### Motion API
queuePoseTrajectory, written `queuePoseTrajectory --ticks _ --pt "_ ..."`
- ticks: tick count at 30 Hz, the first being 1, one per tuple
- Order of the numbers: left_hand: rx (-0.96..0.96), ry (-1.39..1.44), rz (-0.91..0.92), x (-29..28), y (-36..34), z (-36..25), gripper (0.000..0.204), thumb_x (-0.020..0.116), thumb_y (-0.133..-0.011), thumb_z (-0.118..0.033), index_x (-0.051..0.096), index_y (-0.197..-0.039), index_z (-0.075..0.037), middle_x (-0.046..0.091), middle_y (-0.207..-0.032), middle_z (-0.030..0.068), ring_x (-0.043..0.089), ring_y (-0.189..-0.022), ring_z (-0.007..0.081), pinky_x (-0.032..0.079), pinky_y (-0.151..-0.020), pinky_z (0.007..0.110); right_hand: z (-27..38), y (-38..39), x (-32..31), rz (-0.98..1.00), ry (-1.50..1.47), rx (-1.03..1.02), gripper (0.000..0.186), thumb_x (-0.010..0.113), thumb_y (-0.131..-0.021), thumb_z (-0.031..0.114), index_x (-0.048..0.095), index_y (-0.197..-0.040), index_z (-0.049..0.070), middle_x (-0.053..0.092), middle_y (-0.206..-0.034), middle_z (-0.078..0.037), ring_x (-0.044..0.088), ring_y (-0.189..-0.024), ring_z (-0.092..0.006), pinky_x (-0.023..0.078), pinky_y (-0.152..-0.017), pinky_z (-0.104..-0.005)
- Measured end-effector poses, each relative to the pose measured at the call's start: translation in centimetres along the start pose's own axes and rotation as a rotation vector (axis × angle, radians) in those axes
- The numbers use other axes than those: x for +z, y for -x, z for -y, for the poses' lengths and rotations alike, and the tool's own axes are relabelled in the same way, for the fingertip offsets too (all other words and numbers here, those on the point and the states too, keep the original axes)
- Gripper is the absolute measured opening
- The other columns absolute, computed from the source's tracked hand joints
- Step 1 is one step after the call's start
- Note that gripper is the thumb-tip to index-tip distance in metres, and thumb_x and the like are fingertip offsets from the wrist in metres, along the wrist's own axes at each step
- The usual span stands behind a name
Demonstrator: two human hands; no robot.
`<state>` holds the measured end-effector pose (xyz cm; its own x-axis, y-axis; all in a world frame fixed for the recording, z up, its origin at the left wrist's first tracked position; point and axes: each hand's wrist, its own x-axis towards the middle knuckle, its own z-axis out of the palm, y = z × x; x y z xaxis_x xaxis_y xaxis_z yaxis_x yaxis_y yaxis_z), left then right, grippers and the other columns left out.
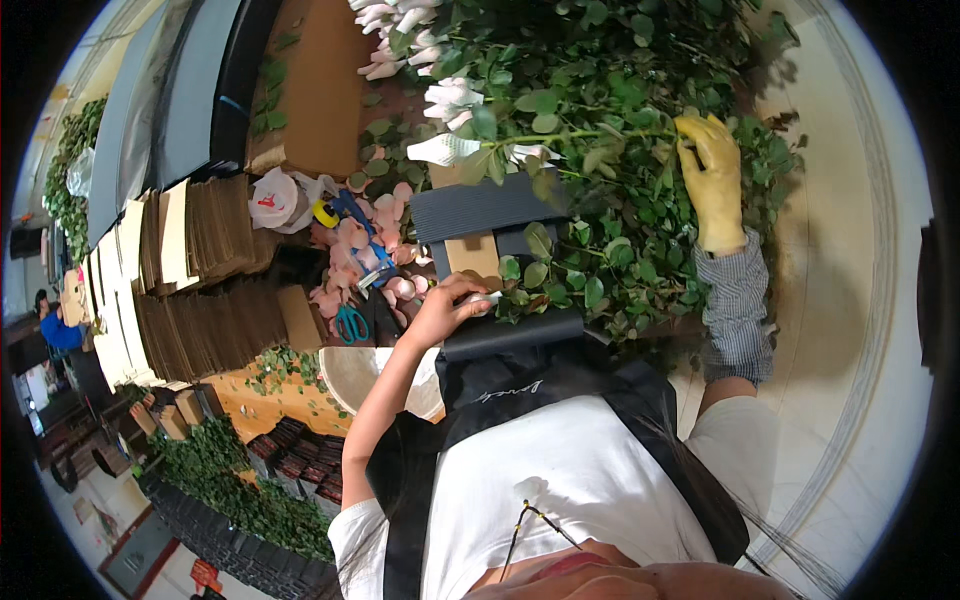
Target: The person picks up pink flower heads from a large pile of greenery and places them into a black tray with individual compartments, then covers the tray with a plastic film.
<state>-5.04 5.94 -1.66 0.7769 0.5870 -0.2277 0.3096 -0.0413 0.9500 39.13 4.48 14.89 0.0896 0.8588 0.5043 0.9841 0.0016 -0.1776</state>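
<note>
My right hand [712, 180], in a yellow glove with a checked sleeve cover, pinches the lower stem of a long leafy rose [590, 135]. The rose lies across the greenery, its flower end toward the left, where a white net sleeve [443, 150] covers a head. My bare left hand [450, 308] is closed near the table's front edge, its fingers round a small white piece [490, 299] that looks like another sleeved head; leaves lie beside it. Between the hands are a dark corrugated sheet [485, 208] and a brown cardboard strip [472, 258].
A large heap of leafy stems [620, 70] covers the right side. Pink petals [350, 250], teal-handled scissors [352, 324] and a yellow tape measure [325, 213] lie at left. Beyond stand stacked cardboard sheets [215, 230]. A white round container [345, 378] sits beside my left forearm.
</note>
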Motion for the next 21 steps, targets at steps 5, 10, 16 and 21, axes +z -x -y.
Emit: queuePoseTrajectory --ticks 5,10,16,21 --pt "0.073 -0.218 0.075 -0.5 -0.1 -1.4 0.051 0.086 -0.079 -0.03 0.068 -0.119 -0.002 0.063 -0.117 0.0156 0.062 -0.109 0.0351 0.051 -0.093 0.042 3.0 7.1 -4.7 0.075 -0.119 0.027 0.031 0.071 -0.084 -0.003 0.068 -0.114 0.007 0.071 -0.116 -0.012 0.065 -0.112 -0.0319 0.047 -0.11 -0.0467" --pt "0.176 -0.217 0.039 -1.1 -0.9 -0.3 0.045 0.08 -0.083 -0.012 0.065 -0.123 -0.001 0.072 -0.111 0.0155 0.071 -0.098 0.0276 0.054 -0.086 0.036 4.5 17.0 -1.0 0.344 0.013 0.196 0.028 0.075 -0.078 0.001 0.073 -0.105 0.008 0.074 -0.104 -0.01 0.067 -0.102 -0.0298 0.052 -0.097 -0.044" --pt "-0.06 -0.071 -0.067 0.2 1.1 0.6 0.037 0.079 -0.085 -0.009 0.067 -0.119 0.0 0.072 -0.112 0.0158 0.071 -0.097 0.021 0.055 -0.084 0.034 7.1 19.1 0.4 0.338 0.036 0.273 0.025 0.076 -0.074 0.002 0.071 -0.098 0.005 0.073 -0.102 -0.011 0.067 -0.099 -0.0331 0.052 -0.096 -0.0449" --pt "0.177 -0.393 0.002 -0.2 0.8 -0.4 0.032 0.079 -0.085 -0.019 0.071 -0.107 0.002 0.07 -0.111 0.0143 0.068 -0.097 0.0325 0.056 -0.084 0.036 7.2 19.8 1.2 0.216 0.044 0.264 0.025 0.074 -0.074 0.0 0.071 -0.098 0.005 0.071 -0.094 -0.012 0.066 -0.094 -0.0337 0.052 -0.09 -0.0455"
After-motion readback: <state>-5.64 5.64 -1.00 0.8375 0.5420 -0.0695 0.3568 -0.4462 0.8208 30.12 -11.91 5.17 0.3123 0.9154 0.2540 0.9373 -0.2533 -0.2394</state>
